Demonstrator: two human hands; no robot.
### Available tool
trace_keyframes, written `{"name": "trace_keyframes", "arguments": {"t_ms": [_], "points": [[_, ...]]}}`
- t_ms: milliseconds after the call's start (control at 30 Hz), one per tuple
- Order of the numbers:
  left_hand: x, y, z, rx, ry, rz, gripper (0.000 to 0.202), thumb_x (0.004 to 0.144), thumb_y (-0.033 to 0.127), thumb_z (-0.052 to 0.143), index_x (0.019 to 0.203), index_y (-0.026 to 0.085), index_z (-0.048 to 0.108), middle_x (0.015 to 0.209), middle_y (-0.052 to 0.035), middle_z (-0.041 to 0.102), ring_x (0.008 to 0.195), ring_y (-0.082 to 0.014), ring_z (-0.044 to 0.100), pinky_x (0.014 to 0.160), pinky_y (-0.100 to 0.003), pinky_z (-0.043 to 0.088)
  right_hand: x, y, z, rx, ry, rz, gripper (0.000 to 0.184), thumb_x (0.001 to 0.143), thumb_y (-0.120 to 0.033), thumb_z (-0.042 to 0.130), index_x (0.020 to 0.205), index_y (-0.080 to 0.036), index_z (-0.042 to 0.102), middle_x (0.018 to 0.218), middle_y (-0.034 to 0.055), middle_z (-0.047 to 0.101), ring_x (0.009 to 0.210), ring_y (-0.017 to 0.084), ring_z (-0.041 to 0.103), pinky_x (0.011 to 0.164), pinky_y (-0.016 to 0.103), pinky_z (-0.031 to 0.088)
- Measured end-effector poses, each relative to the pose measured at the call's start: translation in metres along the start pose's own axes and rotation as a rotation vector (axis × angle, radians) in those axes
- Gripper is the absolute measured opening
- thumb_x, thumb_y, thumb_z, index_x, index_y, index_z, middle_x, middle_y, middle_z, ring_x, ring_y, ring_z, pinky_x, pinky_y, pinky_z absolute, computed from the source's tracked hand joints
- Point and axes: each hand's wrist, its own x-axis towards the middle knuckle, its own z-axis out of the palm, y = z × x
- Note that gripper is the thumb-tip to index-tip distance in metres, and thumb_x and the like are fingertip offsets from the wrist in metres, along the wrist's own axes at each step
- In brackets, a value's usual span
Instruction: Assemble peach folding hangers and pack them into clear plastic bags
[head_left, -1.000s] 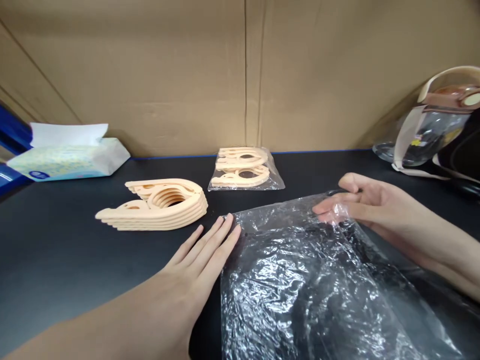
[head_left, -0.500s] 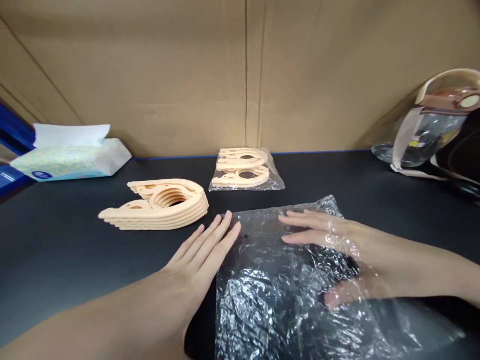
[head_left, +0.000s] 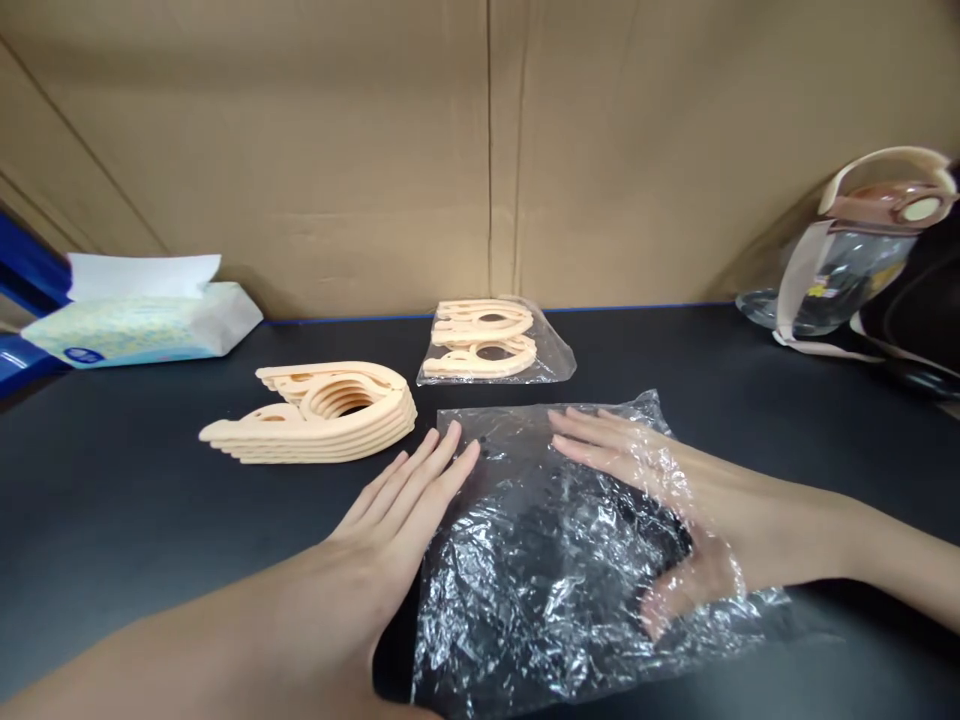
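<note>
A crinkled clear plastic bag [head_left: 540,580] lies flat on the black table in front of me. My left hand [head_left: 390,530] is open, its fingers stretched out over the bag's left edge. On the right, my right hand [head_left: 667,490] appears to be inside the bag's mouth, fingers straight and thumb spread, with film over them. Beyond my left fingertips sits a neat stack of cream folding hangers [head_left: 360,430], apart from both hands. Farther back, a second clear bag [head_left: 555,355] holds more folded hangers [head_left: 480,330].
At the back left stands a tissue pack [head_left: 142,325] with a sheet sticking out, beside a blue frame [head_left: 26,260]. A clear bottle [head_left: 847,265] with brown lid and strap is at the back right, near a dark object [head_left: 930,300]. Cardboard [head_left: 337,150] walls the back.
My right hand has moved slightly left, deeper into the bag. The bag's right end has drawn in towards it. My left hand stays almost in place.
</note>
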Motion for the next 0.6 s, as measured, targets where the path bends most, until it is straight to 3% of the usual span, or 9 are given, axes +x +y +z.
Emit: {"name": "trace_keyframes", "arguments": {"t_ms": [100,267,467,600], "points": [[-0.001,0.002,0.000,0.048,0.017,0.004,0.105,0.092,0.052,0.065,0.167,0.040,-0.007,0.177,-0.0004,0.007,0.161,-0.0358,0.021,0.127,-0.052,0.032,-0.001,-0.001,0.002,-0.009,-0.003,0.014,0.120,0.078,-0.072,0.078,0.169,-0.037,0.008,0.178,0.0085,0.001,0.161,0.040,0.005,0.123,0.067,0.017],[-0.001,0.002,-0.001,0.089,0.013,0.011,0.095,0.099,0.040,0.057,0.166,0.042,-0.011,0.176,-0.0001,0.013,0.159,-0.0315,0.027,0.126,-0.051,0.035,-0.002,-0.001,0.001,-0.003,0.010,0.031,0.115,0.077,-0.071,0.080,0.168,-0.037,0.019,0.179,0.0075,0.003,0.161,0.042,0.010,0.123,0.067,0.022],[-0.002,0.000,-0.004,0.077,-0.035,0.025,0.115,0.087,0.046,0.071,0.167,0.037,-0.011,0.176,-0.0050,0.011,0.159,-0.0388,0.023,0.124,-0.056,0.036,-0.001,0.002,-0.005,0.002,0.043,-0.042,0.095,0.082,-0.060,0.082,0.162,-0.028,0.042,0.174,0.0125,0.025,0.160,0.036,0.024,0.124,0.062,0.027],[-0.003,-0.001,-0.006,0.070,-0.064,0.012,0.122,0.082,0.054,0.073,0.166,0.036,-0.014,0.176,-0.0051,0.009,0.159,-0.0383,0.021,0.125,-0.057,0.034,-0.006,0.009,-0.016,0.021,0.073,-0.021,0.073,0.083,-0.056,0.082,0.148,-0.028,0.061,0.165,0.0120,0.046,0.152,0.034,0.042,0.122,0.059,0.036]]}}
